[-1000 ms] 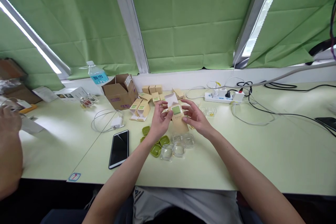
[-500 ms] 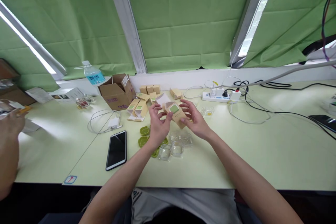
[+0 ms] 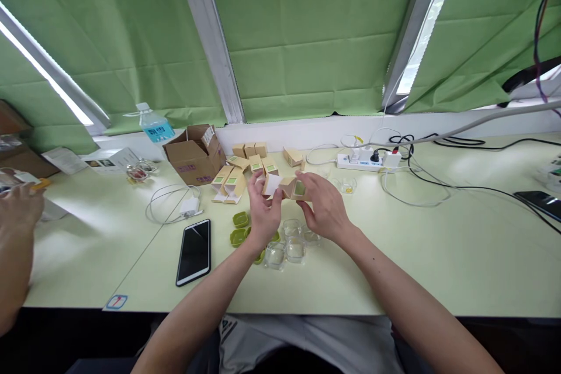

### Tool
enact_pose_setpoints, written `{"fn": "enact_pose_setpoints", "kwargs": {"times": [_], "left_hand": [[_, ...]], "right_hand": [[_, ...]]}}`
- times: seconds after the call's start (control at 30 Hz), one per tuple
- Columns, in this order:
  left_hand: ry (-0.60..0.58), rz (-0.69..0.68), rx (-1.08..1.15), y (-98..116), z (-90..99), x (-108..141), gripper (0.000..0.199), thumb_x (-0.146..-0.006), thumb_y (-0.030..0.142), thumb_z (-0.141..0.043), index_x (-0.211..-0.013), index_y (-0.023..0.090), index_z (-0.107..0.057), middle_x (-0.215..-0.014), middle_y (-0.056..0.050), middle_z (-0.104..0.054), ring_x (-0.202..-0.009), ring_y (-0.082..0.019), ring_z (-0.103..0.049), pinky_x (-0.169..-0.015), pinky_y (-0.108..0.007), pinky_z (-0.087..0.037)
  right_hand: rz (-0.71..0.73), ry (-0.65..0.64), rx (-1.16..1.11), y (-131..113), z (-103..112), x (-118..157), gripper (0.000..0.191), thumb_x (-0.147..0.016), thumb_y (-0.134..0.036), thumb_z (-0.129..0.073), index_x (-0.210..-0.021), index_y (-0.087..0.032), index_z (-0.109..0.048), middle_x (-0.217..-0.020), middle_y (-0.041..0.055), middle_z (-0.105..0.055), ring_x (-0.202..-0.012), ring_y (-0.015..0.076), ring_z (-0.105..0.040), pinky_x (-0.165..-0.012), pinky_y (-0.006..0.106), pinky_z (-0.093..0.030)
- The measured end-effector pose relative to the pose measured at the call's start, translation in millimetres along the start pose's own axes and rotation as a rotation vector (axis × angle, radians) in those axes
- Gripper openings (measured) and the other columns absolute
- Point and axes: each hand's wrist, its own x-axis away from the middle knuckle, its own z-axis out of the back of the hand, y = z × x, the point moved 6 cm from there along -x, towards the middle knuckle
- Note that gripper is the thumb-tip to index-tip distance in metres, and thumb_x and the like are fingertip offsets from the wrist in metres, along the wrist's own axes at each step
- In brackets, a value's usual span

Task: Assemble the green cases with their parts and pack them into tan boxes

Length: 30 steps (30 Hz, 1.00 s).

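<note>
A small tan carton [image 3: 288, 187] with a green patch is held up between both hands, its white inner flap showing on the left. My left hand [image 3: 265, 210] pinches the flap end. My right hand [image 3: 323, 204] grips the other end, fingers wrapped over it. Below the hands, several clear plastic cups [image 3: 295, 250] and several green cups [image 3: 238, 237] lie on the table, some green ones hidden by my left wrist. Behind my left hand is a group of similar tan cartons [image 3: 232, 180].
An open brown box [image 3: 196, 160] and a water bottle [image 3: 154, 124] stand back left. A phone [image 3: 193, 252] and white charger [image 3: 189, 207] lie left. A power strip [image 3: 368, 162] with cables sits back right. Another person's hand [image 3: 20, 210] is far left.
The carton has turned from upright and tilted to lying sideways, its white flap now folded out toward my left hand. My right hand has closed further over its right end.
</note>
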Motion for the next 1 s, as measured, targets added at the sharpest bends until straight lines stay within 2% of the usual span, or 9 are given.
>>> {"fn": "enact_pose_setpoints", "kwargs": {"times": [0.13,0.27,0.4,0.47,0.6,0.77,0.87,0.93,1.0], "left_hand": [[-0.058,0.086,-0.02,-9,-3.2,2,0.06,-0.103,0.057,-0.064,-0.152,0.025,-0.05,-0.148,-0.017,-0.062,-0.12,-0.03,-0.072,-0.087,-0.04,-0.069],[-0.166,0.073,0.026,-4,-9.3,7,0.059,-0.107,0.057,-0.056,-0.154,0.022,-0.056,-0.155,-0.017,-0.061,-0.138,-0.034,-0.065,-0.098,-0.044,-0.067],[-0.198,0.098,0.083,-1,-11.3,7,0.06,-0.11,0.061,-0.042,-0.15,0.022,-0.064,-0.156,-0.015,-0.063,-0.127,-0.031,-0.071,-0.093,-0.046,-0.069],[-0.178,0.086,0.017,1,-10.5,6,0.06,-0.109,0.062,-0.046,-0.15,0.022,-0.065,-0.155,-0.015,-0.065,-0.119,-0.03,-0.074,-0.088,-0.045,-0.07],[-0.179,0.035,-0.133,6,-11.5,7,0.059,-0.108,0.059,-0.052,-0.153,0.023,-0.063,-0.153,-0.016,-0.066,-0.118,-0.032,-0.075,-0.084,-0.042,-0.07],[-0.164,0.015,-0.154,5,-10.0,8,0.055,-0.109,0.054,-0.051,-0.156,0.025,-0.061,-0.153,-0.014,-0.067,-0.115,-0.03,-0.077,-0.081,-0.04,-0.069],[-0.184,-0.046,-0.24,5,-9.3,9,0.053,-0.112,0.048,-0.046,-0.159,0.026,-0.056,-0.155,-0.012,-0.066,-0.122,-0.028,-0.074,-0.098,-0.044,-0.065],[-0.222,-0.144,-0.361,10,-11.0,11,0.053,-0.112,0.043,-0.045,-0.161,0.025,-0.053,-0.158,-0.013,-0.063,-0.138,-0.03,-0.066,-0.115,-0.05,-0.056],[-0.255,-0.252,-0.488,15,-13.7,13,0.054,-0.111,0.041,-0.048,-0.162,0.024,-0.051,-0.162,-0.015,-0.059,-0.149,-0.033,-0.057,-0.124,-0.056,-0.046]], "right_hand": [[0.032,-0.082,0.161,-3,-9,3,0.057,-0.102,-0.014,-0.053,-0.156,-0.029,-0.048,-0.141,0.0175,-0.058,-0.122,0.0327,-0.063,-0.097,0.047,-0.056],[0.021,-0.111,0.214,-1,-11,4,0.049,-0.098,-0.011,-0.055,-0.145,-0.026,-0.059,-0.14,0.0179,-0.06,-0.117,0.0322,-0.064,-0.091,0.045,-0.056],[0.016,-0.108,0.232,0,-8,2,0.052,-0.097,-0.01,-0.055,-0.147,-0.025,-0.057,-0.142,0.0173,-0.062,-0.115,0.032,-0.066,-0.085,0.043,-0.056],[0.02,-0.093,0.207,-1,-7,2,0.053,-0.1,-0.013,-0.054,-0.152,-0.024,-0.052,-0.14,0.0167,-0.065,-0.116,0.032,-0.068,-0.086,0.043,-0.057],[0.011,-0.018,0.122,-2,-3,2,0.055,-0.106,-0.027,-0.054,-0.159,-0.019,-0.04,-0.138,0.0179,-0.071,-0.117,0.0334,-0.07,-0.095,0.047,-0.058],[-0.018,-0.003,0.078,0,-3,4,0.055,-0.107,-0.033,-0.054,-0.158,-0.017,-0.042,-0.14,0.0188,-0.073,-0.122,0.0352,-0.071,-0.104,0.051,-0.057],[-0.023,-0.014,0.07,1,-4,4,0.054,-0.107,-0.032,-0.052,-0.159,-0.017,-0.044,-0.143,0.0187,-0.072,-0.126,0.0354,-0.07,-0.107,0.052,-0.057],[-0.01,-0.004,0.08,0,-5,5,0.053,-0.107,-0.03,-0.051,-0.158,-0.016,-0.046,-0.143,0.0187,-0.072,-0.128,0.035,-0.069,-0.11,0.053,-0.056],[0.001,0.0,0.099,-1,-7,5,0.052,-0.107,-0.026,-0.05,-0.157,-0.016,-0.049,-0.144,0.0183,-0.072,-0.13,0.0346,-0.069,-0.112,0.053,-0.055]]}}
